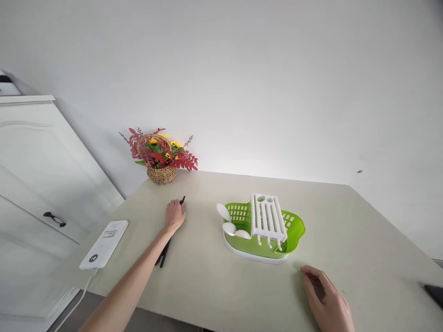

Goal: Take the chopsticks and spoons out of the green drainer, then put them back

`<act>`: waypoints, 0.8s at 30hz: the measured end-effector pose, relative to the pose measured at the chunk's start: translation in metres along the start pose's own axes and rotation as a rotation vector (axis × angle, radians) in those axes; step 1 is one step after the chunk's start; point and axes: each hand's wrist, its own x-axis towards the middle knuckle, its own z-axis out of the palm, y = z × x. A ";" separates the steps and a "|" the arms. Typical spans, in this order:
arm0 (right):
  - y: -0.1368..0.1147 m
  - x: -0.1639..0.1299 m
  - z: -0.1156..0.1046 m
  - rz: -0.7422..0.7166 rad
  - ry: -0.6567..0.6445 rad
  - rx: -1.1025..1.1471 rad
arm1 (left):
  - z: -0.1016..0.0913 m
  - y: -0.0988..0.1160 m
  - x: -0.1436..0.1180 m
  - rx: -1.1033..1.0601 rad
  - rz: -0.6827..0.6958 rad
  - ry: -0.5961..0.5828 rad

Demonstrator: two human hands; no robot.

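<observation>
My left hand (pixel 175 216) lies a little left of the middle of the frame, curled down over a pair of black chopsticks (pixel 165 251) on the pale desk (pixel 214 286). The fingers are closed around the sticks near their far end: one dark tip pokes out just beyond my knuckles, and the rest of the pair runs back under my wrist and forearm toward the lower left.

My right hand (pixel 327 299) sits at the lower right of the frame, palm down, fingers loosely spread and resting on the desk surface. It holds nothing. Its fingertips point toward the green drying rack (pixel 296 230), which stands near them but apart.

The rack is at the centre right of the frame, a green basket on a white tray, with a white slotted cutlery holder (pixel 266 216) upright in it. Three white spoons (pixel 230 223) lean out over its left rim, their bowls facing the chopsticks; a clear stretch of desk lies between the two.

In the upper left part of the desk, against the wall, is a woven basket of red and yellow flowers (pixel 161 157). At the left edge of the desk lies a white power bank (pixel 105 243) with a cable hanging off. A white cabinet (pixel 38 175) with a dark handle fills the far left. A dark object (pixel 434 293) shows at the right edge; I cannot tell what it is.
</observation>
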 end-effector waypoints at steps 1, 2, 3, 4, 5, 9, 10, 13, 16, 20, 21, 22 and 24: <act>0.001 0.000 0.000 -0.004 0.002 -0.004 | 0.002 -0.002 0.001 0.006 0.009 0.010; 0.002 0.000 0.000 -0.006 0.003 -0.008 | 0.005 -0.003 0.000 0.012 0.017 0.019; 0.002 0.000 0.000 -0.007 0.005 -0.014 | 0.007 -0.004 -0.001 0.017 0.026 0.028; 0.003 0.000 0.000 -0.005 0.005 -0.021 | 0.009 -0.005 -0.002 0.025 0.036 0.039; 0.003 0.000 0.000 -0.002 0.005 -0.026 | 0.012 -0.005 -0.005 0.038 0.045 0.052; 0.000 -0.002 -0.002 0.008 0.006 -0.036 | 0.017 -0.001 -0.011 0.098 0.079 0.039; -0.001 -0.002 -0.003 0.007 0.007 -0.038 | 0.018 0.000 -0.011 0.103 0.082 0.011; -0.002 -0.003 -0.003 -0.007 0.010 -0.042 | 0.014 0.003 -0.013 0.083 0.072 -0.067; 0.003 -0.001 -0.001 -0.038 0.017 -0.028 | 0.001 0.014 -0.017 0.040 0.055 -0.019; 0.011 0.003 0.002 -0.065 -0.024 -0.027 | -0.041 0.059 -0.034 -0.118 0.284 0.202; 0.012 0.003 0.003 -0.059 -0.034 -0.031 | -0.055 0.074 -0.041 -0.211 0.360 0.238; 0.012 0.003 0.002 -0.050 -0.035 -0.034 | -0.069 0.090 -0.049 -0.329 0.431 0.247; 0.009 0.001 0.002 -0.034 -0.023 -0.028 | -0.096 0.118 -0.065 -0.575 0.538 0.192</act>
